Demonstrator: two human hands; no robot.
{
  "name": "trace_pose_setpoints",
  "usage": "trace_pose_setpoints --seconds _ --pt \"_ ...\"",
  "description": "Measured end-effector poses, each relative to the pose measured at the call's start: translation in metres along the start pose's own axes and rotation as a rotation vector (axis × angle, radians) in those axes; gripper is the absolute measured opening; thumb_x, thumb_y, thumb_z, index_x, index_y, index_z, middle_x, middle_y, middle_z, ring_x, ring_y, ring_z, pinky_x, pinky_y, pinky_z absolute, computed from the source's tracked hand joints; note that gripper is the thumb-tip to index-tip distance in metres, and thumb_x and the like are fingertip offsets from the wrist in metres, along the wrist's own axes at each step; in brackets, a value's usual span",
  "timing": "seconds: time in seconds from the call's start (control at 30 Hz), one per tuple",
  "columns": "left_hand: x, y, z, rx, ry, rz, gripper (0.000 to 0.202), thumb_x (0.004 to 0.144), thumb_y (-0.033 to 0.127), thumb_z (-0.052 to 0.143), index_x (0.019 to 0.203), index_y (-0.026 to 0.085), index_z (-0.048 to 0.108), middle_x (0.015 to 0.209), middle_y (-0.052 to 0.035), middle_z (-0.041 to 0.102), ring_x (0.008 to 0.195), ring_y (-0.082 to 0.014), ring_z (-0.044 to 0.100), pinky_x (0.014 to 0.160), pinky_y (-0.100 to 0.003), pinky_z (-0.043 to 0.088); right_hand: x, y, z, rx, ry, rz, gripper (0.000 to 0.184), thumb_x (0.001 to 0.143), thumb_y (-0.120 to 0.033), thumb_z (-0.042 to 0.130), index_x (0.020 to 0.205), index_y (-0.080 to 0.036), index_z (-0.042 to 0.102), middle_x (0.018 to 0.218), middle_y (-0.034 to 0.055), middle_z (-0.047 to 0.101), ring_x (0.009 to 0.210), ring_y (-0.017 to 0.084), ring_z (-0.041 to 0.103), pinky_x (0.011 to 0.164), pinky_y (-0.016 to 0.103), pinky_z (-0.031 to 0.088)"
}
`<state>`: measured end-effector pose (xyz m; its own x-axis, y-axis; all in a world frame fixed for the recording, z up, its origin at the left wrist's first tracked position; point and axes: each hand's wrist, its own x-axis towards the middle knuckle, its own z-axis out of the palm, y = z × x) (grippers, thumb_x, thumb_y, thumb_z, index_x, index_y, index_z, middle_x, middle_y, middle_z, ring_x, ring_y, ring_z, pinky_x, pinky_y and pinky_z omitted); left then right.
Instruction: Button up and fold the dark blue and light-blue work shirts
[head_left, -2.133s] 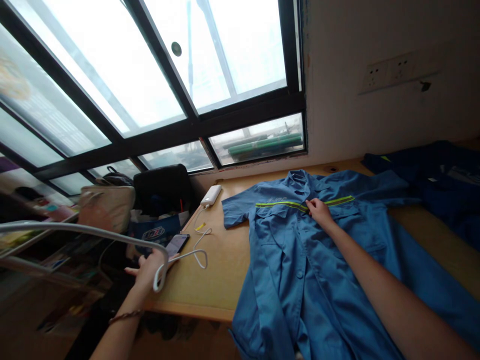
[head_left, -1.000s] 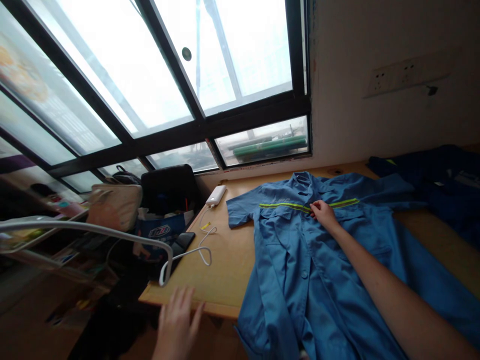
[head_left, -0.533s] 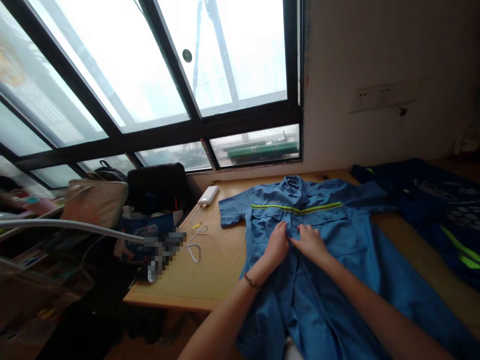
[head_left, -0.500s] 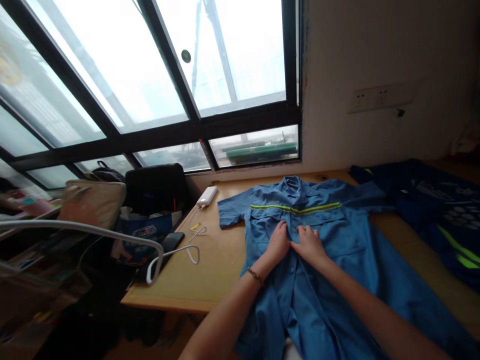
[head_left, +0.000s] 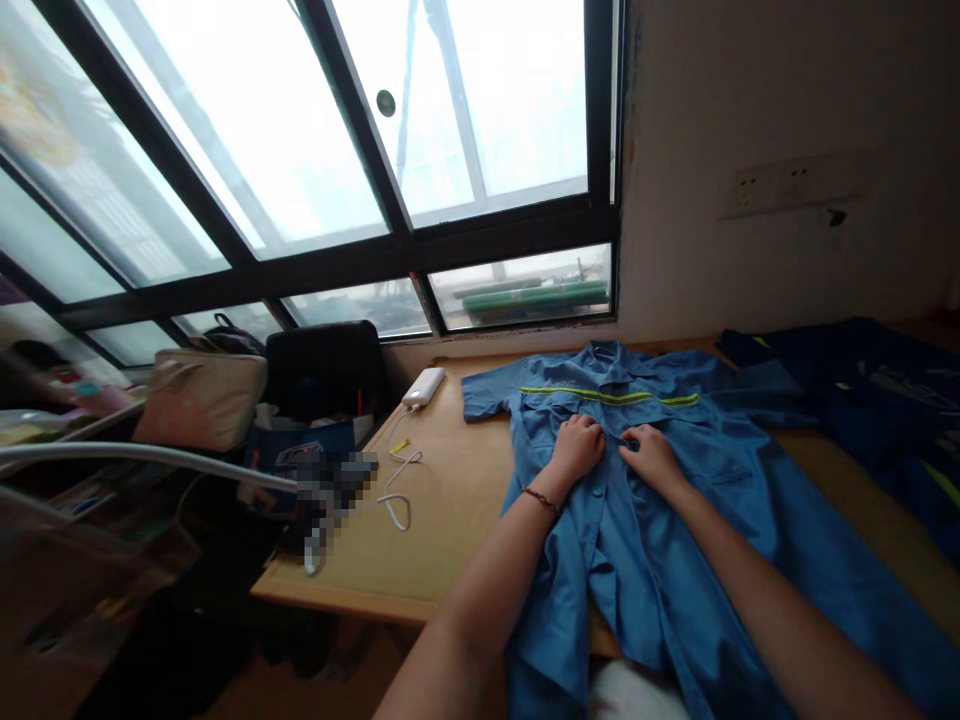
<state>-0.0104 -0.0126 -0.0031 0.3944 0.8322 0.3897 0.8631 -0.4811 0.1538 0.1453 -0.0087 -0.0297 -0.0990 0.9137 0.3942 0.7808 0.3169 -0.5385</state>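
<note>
A: Where did the shirt [head_left: 626, 540] lie?
B: Face up on the table [head_left: 442, 510], long axis running front to rear. The lower part hung over the front edge.

A: Which hand was nearer to it?
B: Neither; both touched it. The front opening lay between them, and a round button [head_left: 597, 491] sat just short of the left hand [head_left: 579, 446].

A: What was each hand's state?
B: The right hand [head_left: 651, 458] pinched a small fold between thumb and finger. The left hand rested back-up with curled fingers; its fingertips were hidden, so whether it gripped could not be told.

A: What materials and shapes were present?
B: The shirt was matt blue cloth with lengthwise creases. Along the left edge, a thin white cable [head_left: 394, 497] looped back to a smooth, rounded white power bank [head_left: 424, 387]. Beyond the hands, a flat yellow-green stripe [head_left: 615, 398] crossed the chest. A rumpled dark-blue garment [head_left: 847, 385] lay to the right. The shirt's collar [head_left: 606, 352] pointed toward the rear edge.
</note>
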Motion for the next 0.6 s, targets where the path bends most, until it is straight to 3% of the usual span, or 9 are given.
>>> trace_pose_setpoints --seconds 0.1,0.2,0.37,0.5,0.6 --pt "-0.002 -0.002 -0.002 -0.053 0.013 -0.026 0.022 0.079 0.031 0.047 0.092 0.020 0.060 0.094 -0.0063 0.055 0.091 -0.0187 0.047 0.077 -0.031 0.041 -0.001 -0.008 -0.002 0.094 -0.008 -0.005 0.015 0.068 -0.026 0.050 0.073 -0.016 0.060 0.073 0.0049 0.060 0.071 0.017 0.054 0.069 0.027 0.040" --pt "-0.002 -0.004 -0.002 -0.155 0.040 -0.053 0.016 0.077 0.022 0.049 0.086 0.018 0.061 0.087 -0.0062 0.057 0.083 -0.0169 0.051 0.073 -0.028 0.041 -0.002 -0.017 -0.006 0.197 0.019 0.048 0.017 0.071 -0.031 0.048 0.072 -0.017 0.057 0.066 0.0028 0.059 0.063 0.016 0.054 0.063 0.026 0.040" --pt "-0.002 -0.004 0.003 -0.470 0.093 -0.148 0.014 0.074 0.020 0.050 0.081 0.016 0.061 0.072 -0.0040 0.062 0.066 -0.0142 0.056 0.064 -0.025 0.042 -0.003 -0.021 -0.008 0.345 0.063 0.122 0.022 0.070 -0.037 0.050 0.074 -0.016 0.055 0.071 0.0051 0.061 0.066 0.017 0.056 0.063 0.028 0.042" --pt "-0.001 -0.002 0.012 -0.781 0.074 -0.273 0.016 0.072 0.016 0.049 0.082 0.015 0.062 0.064 -0.0023 0.062 0.056 -0.0115 0.057 0.055 -0.021 0.043 -0.004 -0.023 -0.005 0.491 0.021 0.117 0.026 0.066 -0.036 0.055 0.082 -0.016 0.054 0.079 0.0052 0.062 0.066 0.016 0.057 0.062 0.027 0.044" --pt "0.000 -0.003 0.016 -0.856 0.095 -0.329 0.016 0.068 0.011 0.050 0.078 0.014 0.062 0.063 -0.0019 0.062 0.057 -0.0112 0.058 0.053 -0.020 0.043 -0.006 -0.026 -0.002 0.449 -0.029 0.095 0.027 0.063 -0.035 0.058 0.082 -0.017 0.054 0.076 0.0026 0.060 0.059 0.014 0.055 0.057 0.025 0.043"
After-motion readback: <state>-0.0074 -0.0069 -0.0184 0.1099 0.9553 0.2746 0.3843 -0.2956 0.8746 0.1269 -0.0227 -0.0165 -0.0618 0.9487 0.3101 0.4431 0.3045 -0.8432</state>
